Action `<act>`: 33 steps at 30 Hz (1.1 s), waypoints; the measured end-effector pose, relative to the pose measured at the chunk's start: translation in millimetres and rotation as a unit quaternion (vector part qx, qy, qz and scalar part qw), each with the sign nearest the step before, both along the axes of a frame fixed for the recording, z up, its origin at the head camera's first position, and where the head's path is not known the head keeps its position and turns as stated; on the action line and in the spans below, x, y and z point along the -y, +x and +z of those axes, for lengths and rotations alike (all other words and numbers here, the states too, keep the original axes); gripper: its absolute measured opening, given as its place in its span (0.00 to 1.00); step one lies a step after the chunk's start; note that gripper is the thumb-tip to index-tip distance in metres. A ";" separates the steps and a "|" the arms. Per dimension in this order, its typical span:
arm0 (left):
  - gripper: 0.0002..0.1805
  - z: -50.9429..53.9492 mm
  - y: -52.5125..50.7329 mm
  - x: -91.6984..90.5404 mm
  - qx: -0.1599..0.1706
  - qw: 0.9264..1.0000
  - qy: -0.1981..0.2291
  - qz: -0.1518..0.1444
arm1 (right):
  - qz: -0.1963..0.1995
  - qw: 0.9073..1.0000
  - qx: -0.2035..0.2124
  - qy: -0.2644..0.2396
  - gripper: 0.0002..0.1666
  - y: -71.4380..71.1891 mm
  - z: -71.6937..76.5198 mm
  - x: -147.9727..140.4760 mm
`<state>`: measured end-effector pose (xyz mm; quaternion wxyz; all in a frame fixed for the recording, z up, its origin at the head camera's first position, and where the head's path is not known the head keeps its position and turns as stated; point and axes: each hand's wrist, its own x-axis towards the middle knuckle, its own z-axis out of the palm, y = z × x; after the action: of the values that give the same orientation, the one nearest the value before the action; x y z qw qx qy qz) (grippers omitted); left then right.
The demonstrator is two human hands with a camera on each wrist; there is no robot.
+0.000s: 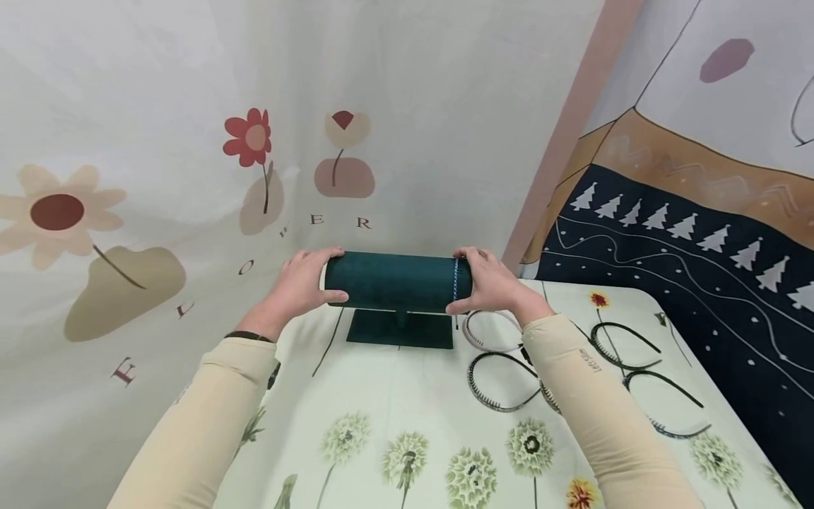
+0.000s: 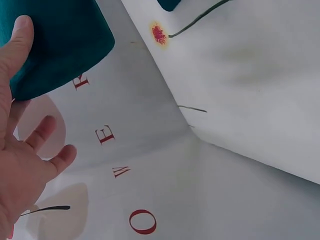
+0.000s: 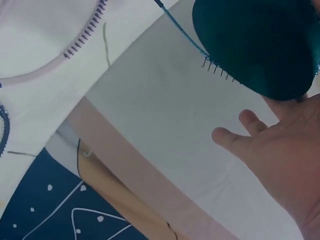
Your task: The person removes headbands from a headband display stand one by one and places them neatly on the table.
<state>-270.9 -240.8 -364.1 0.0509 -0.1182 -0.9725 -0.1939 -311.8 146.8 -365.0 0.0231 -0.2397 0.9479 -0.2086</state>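
Note:
A dark green, velvet-like display stand [image 1: 394, 283] stands on the table, its padded cylinder lying level above a flat rectangular base [image 1: 400, 329]. My left hand [image 1: 304, 283] grips the cylinder's left end, thumb in front and fingers over the top. At the opposite end, my right hand [image 1: 492, 279] holds the cylinder the same way. A thin blue headband [image 1: 456, 279] with small teeth [image 3: 216, 69] runs round the cylinder at that end, by my right thumb and fingertips. Whether those fingers touch the headband I cannot tell. The left wrist view shows the cylinder's left end [image 2: 65, 50] in my left hand.
Several toothed headbands lie on the flower-print tablecloth [image 1: 369, 389] at the right, among them a black one [image 1: 490, 406], a pale pink one [image 3: 82, 45] and a dark green one [image 1: 626, 326]. Behind the table hangs a pale printed curtain [image 1: 432, 141]; a navy patterned cloth [image 1: 668, 276] borders the right side.

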 end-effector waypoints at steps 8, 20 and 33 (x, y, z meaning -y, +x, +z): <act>0.50 1.1 1.6 -4.5 0.016 1.000 0.018 0.019 | 0.010 0.998 0.047 -0.050 0.69 -1.1 -4.0 -6.2; 0.50 -2.2 2.7 -2.7 0.034 0.998 0.052 0.024 | 0.015 0.978 0.103 -0.182 0.72 -7.2 -22.8 -33.2; 0.51 -6.9 1.8 0.5 0.031 0.997 0.071 0.013 | -0.041 0.905 0.164 -0.391 0.58 7.3 -45.4 -84.4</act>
<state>-269.1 -241.3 -371.0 0.0318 -0.0959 -0.9587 -0.2658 -304.5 231.3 -410.4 0.0743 -0.1524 0.7824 -0.5993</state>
